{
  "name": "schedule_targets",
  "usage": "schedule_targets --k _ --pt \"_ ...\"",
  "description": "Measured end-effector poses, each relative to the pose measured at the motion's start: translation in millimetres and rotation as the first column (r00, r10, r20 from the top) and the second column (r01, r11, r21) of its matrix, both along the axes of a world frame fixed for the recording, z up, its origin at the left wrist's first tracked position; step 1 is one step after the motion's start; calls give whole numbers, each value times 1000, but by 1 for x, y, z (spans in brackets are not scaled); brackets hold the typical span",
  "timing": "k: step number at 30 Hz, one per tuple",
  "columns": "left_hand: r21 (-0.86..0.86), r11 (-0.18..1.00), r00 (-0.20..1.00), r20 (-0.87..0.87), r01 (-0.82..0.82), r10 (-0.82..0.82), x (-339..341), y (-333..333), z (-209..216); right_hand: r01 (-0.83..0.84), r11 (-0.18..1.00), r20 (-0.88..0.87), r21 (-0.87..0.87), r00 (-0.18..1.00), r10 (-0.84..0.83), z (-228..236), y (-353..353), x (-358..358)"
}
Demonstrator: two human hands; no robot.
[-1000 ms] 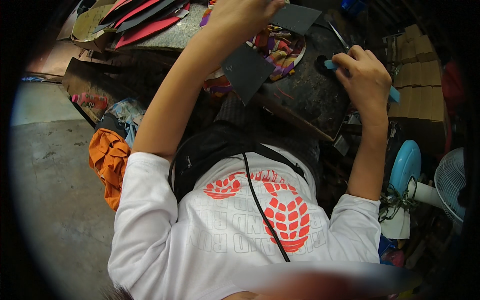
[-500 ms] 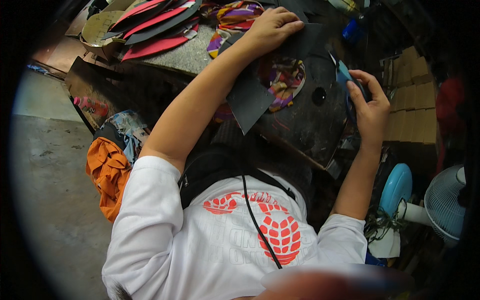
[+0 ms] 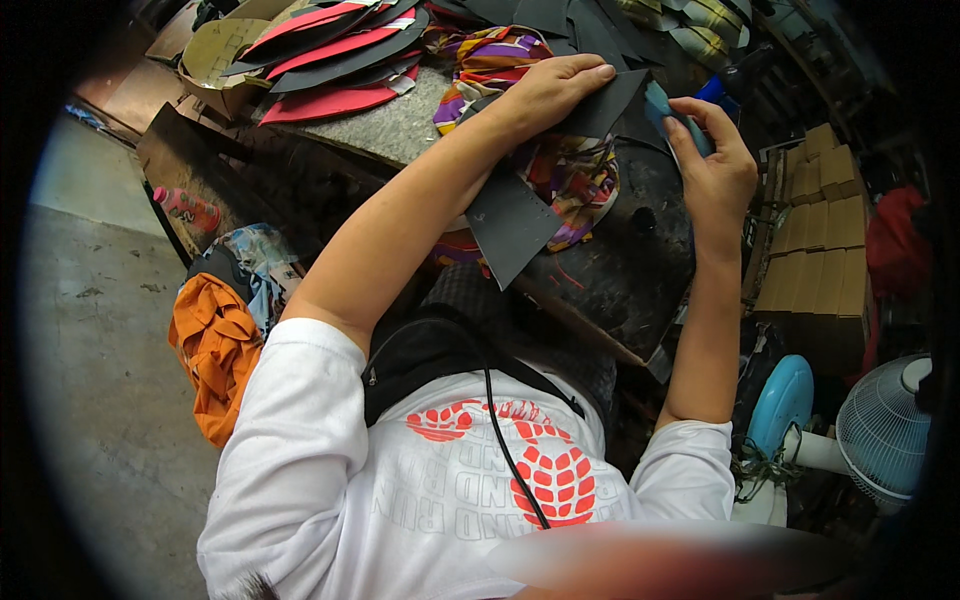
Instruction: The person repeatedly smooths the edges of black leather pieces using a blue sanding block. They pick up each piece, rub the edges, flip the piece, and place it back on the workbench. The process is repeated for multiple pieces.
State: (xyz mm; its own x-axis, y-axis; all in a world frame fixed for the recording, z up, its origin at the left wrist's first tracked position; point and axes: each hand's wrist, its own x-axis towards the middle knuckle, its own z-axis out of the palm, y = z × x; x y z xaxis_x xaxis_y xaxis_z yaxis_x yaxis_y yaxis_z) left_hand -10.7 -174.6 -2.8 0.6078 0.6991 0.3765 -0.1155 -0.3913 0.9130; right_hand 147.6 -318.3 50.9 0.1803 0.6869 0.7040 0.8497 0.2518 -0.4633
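Note:
My left hand [image 3: 562, 90] is closed on a stiff dark grey sheet [image 3: 612, 105] at the table's far side. Below that forearm a pointed grey sheet [image 3: 515, 222] shows; I cannot tell whether both are one piece. Under them lies patterned purple, orange and yellow fabric [image 3: 572, 185]. To the right, my right hand [image 3: 715, 150] grips a blue-handled cutting tool [image 3: 657, 102], raised close to the grey sheet's right edge. Its blade is not clear to see now.
Red and black curved pieces [image 3: 340, 65] are stacked at the back left of the dark worktable [image 3: 640, 285]. Brown cardboard boxes [image 3: 815, 250] and a fan [image 3: 885, 430] stand at the right. Orange cloth [image 3: 215, 350] hangs at the left.
My right hand has moved up and left with the blue-handled tool, closer to the grey sheet. The left hand keeps its hold, and the whole view has shifted slightly.

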Motion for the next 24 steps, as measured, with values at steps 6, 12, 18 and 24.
schedule_targets --k 6,12,18,24 --pt "-133 991 997 73 25 -16 1 1 -2 -74 993 -14 -90 997 73 -3 -6 -1" --pt "-146 989 998 61 17 -8 2 0 -3 -72 995 -1 75 997 72 1 6 4" --pt "-164 986 997 76 9 3 3 1 -4 -147 989 164 -5 976 146 -6 -8 -6" --pt "-195 980 994 108 39 -18 4 -4 -6 -160 987 -46 12 986 160 2 -5 1"
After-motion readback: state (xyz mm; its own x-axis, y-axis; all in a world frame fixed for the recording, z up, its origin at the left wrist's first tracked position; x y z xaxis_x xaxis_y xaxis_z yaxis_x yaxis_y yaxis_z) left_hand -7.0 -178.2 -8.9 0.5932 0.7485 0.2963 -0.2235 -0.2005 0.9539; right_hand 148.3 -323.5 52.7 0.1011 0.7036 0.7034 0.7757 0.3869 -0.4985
